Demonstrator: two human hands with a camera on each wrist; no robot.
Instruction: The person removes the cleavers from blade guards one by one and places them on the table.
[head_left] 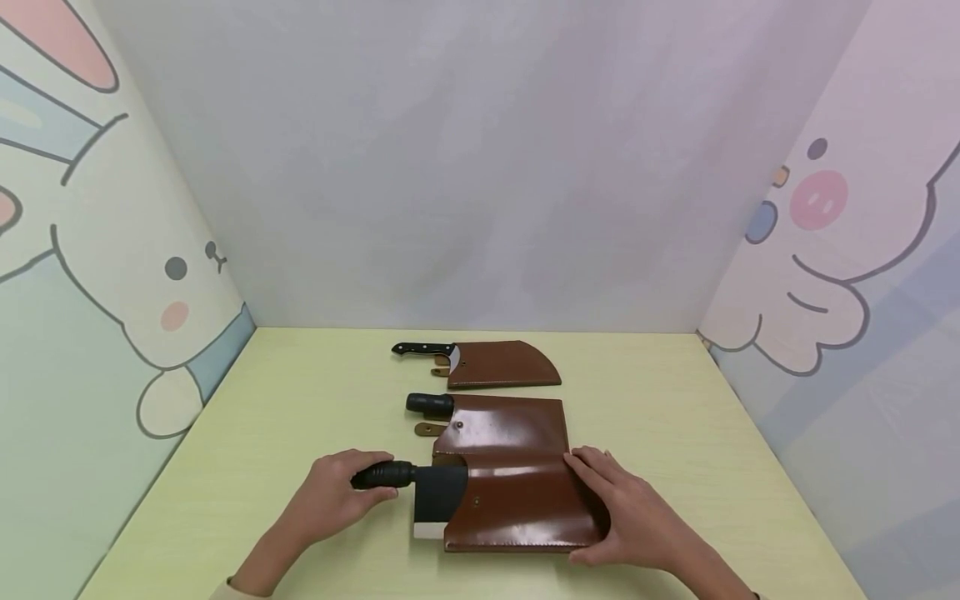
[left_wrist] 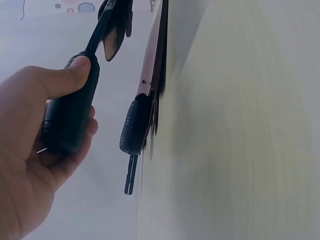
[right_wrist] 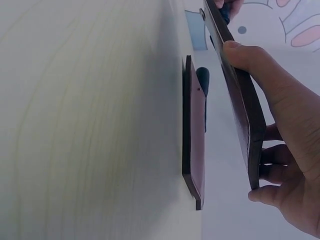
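In the head view my left hand (head_left: 330, 496) grips the black ridged handle of a cleaver (head_left: 441, 494). The cleaver's dark blade, with a pale cutting edge, is partly inside a glossy brown sheath (head_left: 528, 508); the rest of the blade is hidden there. At the sheath's far right end, my right hand (head_left: 637, 518) holds it between thumb and fingers. The right wrist view shows this sheath (right_wrist: 241, 100) raised off the table, thumb on one long edge. In the left wrist view the thumb lies along the cleaver handle (left_wrist: 70, 117).
Just behind lies a second sheathed cleaver with a black handle (head_left: 429, 405), its brown sheath (head_left: 510, 423) partly overlapped by the held one. Farther back is a riveted black-handled knife (head_left: 423, 348) in a rounded brown sheath (head_left: 502, 365). Cartoon-printed walls flank the pale yellow table (head_left: 300, 392).
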